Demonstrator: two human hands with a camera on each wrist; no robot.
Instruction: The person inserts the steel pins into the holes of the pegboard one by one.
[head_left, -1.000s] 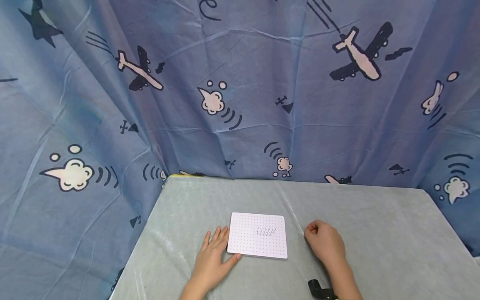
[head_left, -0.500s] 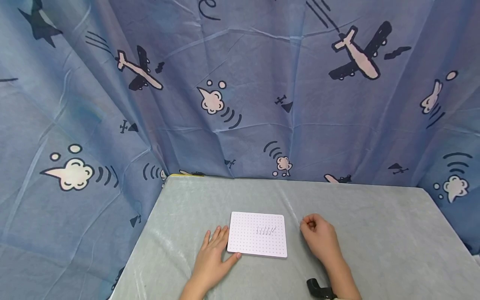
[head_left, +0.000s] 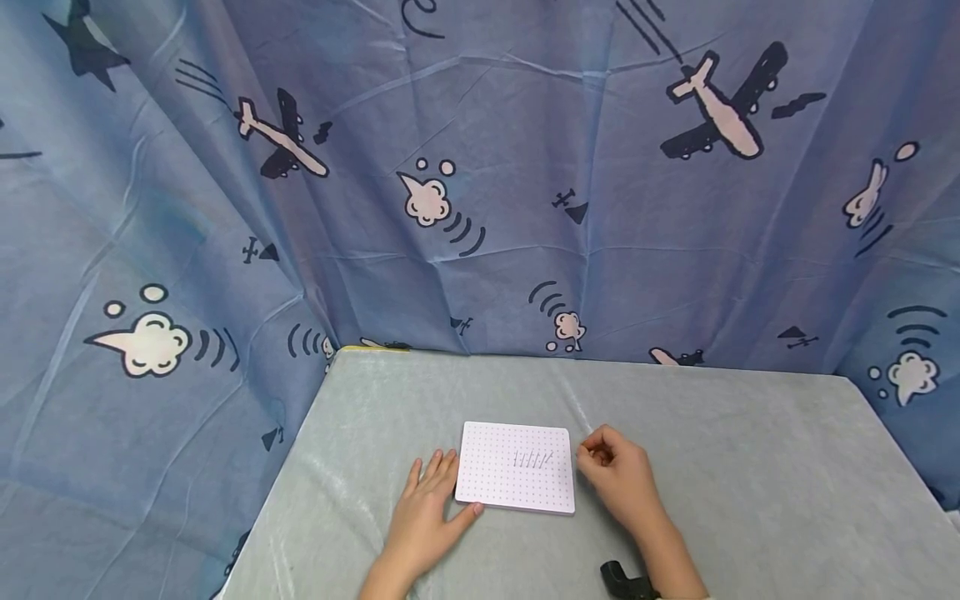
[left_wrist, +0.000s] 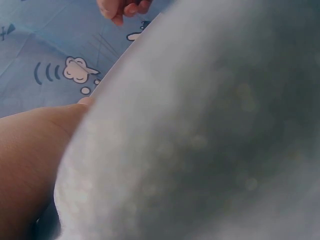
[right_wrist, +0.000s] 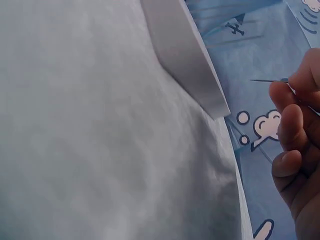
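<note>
A white board [head_left: 487, 483] with a grid of small holes lies on the table, and several thin, dark needles [head_left: 532, 460] stand in a short row on its right half. My left hand [head_left: 427, 508] rests at the board's left side. Its fingers are straight, and its thumb touches the front edge near the left corner. Just off the right edge, my right hand [head_left: 618, 475] pinches a thin needle [right_wrist: 261, 80] between thumb and forefinger, the point sticking out toward the board. In the right wrist view its other fingers [right_wrist: 291, 127] are loosely curled.
A pale grey-green cloth covers the table [head_left: 780, 483]. Behind and to the sides hangs a blue curtain [head_left: 495, 167] printed with planes and clouds. A black device [head_left: 626, 582] sits at my right wrist.
My right hand has moved left and slightly away from me, up close to the board's right edge, still pinching the needle. My left hand and the board have stayed in place.
</note>
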